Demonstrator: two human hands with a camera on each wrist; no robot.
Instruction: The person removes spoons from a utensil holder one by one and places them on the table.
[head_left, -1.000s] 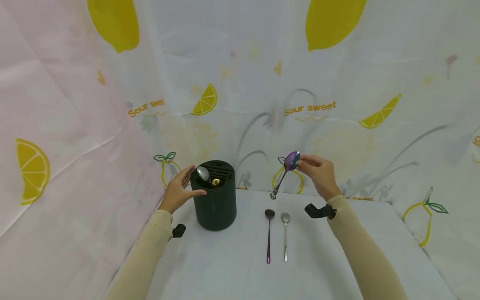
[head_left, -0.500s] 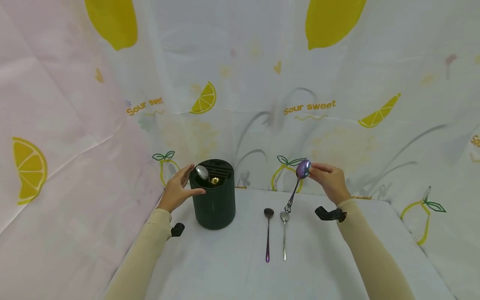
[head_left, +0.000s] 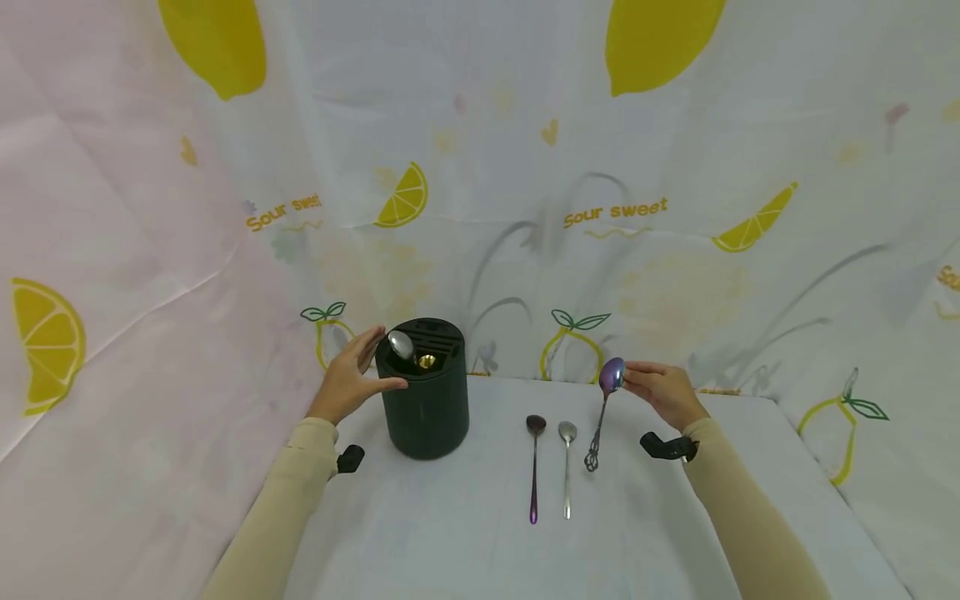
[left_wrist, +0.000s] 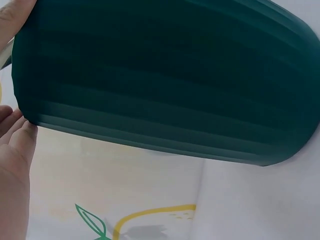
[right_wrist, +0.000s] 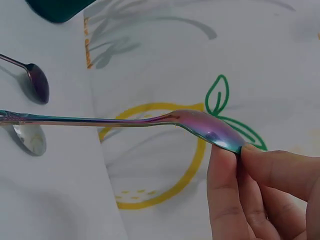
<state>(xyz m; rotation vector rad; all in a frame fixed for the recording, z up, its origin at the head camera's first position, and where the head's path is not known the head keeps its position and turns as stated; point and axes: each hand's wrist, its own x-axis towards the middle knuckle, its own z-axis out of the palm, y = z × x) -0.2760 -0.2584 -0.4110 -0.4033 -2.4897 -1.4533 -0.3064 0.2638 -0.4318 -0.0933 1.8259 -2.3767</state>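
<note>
At the back right my right hand point(head_left: 666, 395) pinches a purple iridescent spoon point(head_left: 612, 377) by the tip of its bowl, thumb against fingers. Its openwork handle slants down toward the table. In the right wrist view the spoon point(right_wrist: 210, 127) extends leftward from the fingertips. My left hand point(head_left: 352, 382) holds a dark green utensil holder point(head_left: 427, 421) near its top, thumb at the front rim and fingers on the left side. The left wrist view is mostly filled by the holder's ribbed wall point(left_wrist: 165, 80). A silver spoon point(head_left: 401, 344) and a gold piece of cutlery point(head_left: 427, 362) stand in it.
Two long-handled spoons lie side by side on the white table point(head_left: 465, 533): a dark purple one point(head_left: 534, 467) and a silver one point(head_left: 567, 467). Behind the table hangs a lemon-print cloth point(head_left: 480, 167).
My right hand has moved down and to the right with the purple spoon, whose handle end now sits right of the silver spoon. The left hand stays at the holder.
</note>
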